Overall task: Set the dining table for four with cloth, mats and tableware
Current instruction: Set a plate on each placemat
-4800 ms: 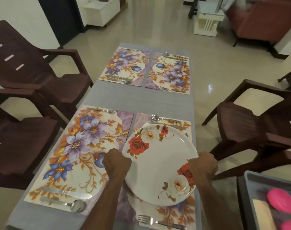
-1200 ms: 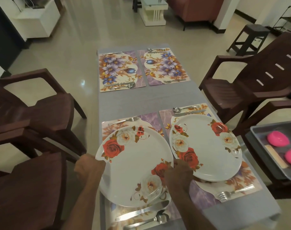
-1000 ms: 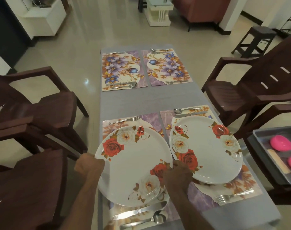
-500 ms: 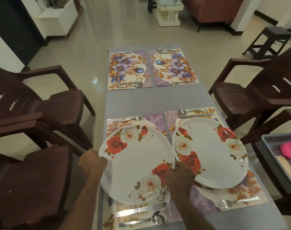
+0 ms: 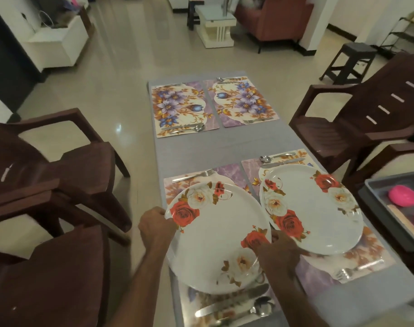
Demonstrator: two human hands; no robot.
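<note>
Right, at the near edge of the table a knife (image 5: 232, 300) and spoon (image 5: 257, 310) lie side by side on the near-left mat (image 5: 194, 179), and just beyond them both hands are on the rose plate (image 5: 217, 237). The left hand (image 5: 155, 226) has its fingers curled round the plate's left rim; the right hand (image 5: 278, 252) pinches the right rim, close beside the second plate (image 5: 309, 208), which already lies on the near-right mat (image 5: 364, 253). Whether the held plate is fully down on its mat, I can't tell from here. The risk, as I judge it, is on the right: those two rims are nearly touching, so a slide that way could knock or ride over the neighbour, and a pull toward the near edge could shove the knife and spoon off. Further along the grey cloth (image 5: 215, 145), the two far mats (image 5: 182, 109) carry cutlery only, no plates yet.
</note>
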